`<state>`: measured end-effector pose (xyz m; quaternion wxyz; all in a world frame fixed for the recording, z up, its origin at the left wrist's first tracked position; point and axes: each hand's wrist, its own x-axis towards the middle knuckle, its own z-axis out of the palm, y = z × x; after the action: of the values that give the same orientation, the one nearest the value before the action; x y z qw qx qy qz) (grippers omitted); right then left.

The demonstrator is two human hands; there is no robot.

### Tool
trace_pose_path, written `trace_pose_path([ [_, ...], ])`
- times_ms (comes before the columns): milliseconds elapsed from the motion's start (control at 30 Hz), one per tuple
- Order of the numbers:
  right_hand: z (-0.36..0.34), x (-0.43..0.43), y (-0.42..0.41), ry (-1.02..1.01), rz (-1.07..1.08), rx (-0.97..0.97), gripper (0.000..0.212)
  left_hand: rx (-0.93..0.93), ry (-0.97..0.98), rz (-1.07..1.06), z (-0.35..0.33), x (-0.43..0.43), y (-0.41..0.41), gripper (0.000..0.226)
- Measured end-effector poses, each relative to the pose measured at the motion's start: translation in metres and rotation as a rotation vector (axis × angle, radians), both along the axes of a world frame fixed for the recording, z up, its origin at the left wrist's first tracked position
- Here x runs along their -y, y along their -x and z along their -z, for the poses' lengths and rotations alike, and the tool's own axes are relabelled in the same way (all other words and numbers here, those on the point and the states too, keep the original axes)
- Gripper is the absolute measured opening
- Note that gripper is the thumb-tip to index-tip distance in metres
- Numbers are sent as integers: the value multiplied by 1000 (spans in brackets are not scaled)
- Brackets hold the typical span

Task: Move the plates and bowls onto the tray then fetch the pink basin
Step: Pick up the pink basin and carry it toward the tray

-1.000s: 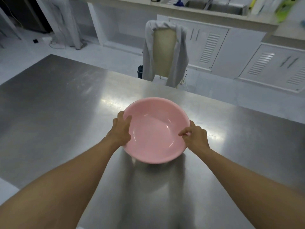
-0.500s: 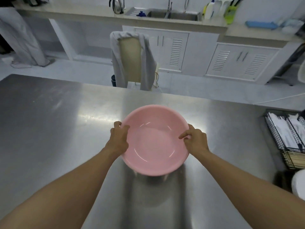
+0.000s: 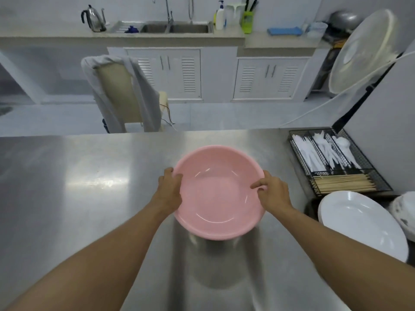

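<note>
Hands (image 3: 170, 189) (image 3: 273, 191) hold pink basin (image 3: 219, 194) upright, seemingly level.

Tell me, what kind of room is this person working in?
Most likely a kitchen, perhaps a canteen's. A sink with a tap sits in the back counter beside a kettle, and the steel table holds a cutlery rack and white plates.
</note>
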<state>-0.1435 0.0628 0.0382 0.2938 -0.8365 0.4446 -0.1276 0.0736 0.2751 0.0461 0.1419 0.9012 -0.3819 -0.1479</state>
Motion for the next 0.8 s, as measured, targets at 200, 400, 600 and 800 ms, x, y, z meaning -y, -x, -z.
trace_pose_path([
  [200,-1,47,57,18,87,-13,41,-20,41,66,11,67,40,44],
  [400,1,91,98,-22,169,-10,41,-37,37,118,21,129,67,43],
  [600,5,123,123,-57,243,-11,41,26,-26,195,24,173,91,44],
  [800,10,138,135,-51,262,25,39,69,-55,244,21,197,98,44],
])
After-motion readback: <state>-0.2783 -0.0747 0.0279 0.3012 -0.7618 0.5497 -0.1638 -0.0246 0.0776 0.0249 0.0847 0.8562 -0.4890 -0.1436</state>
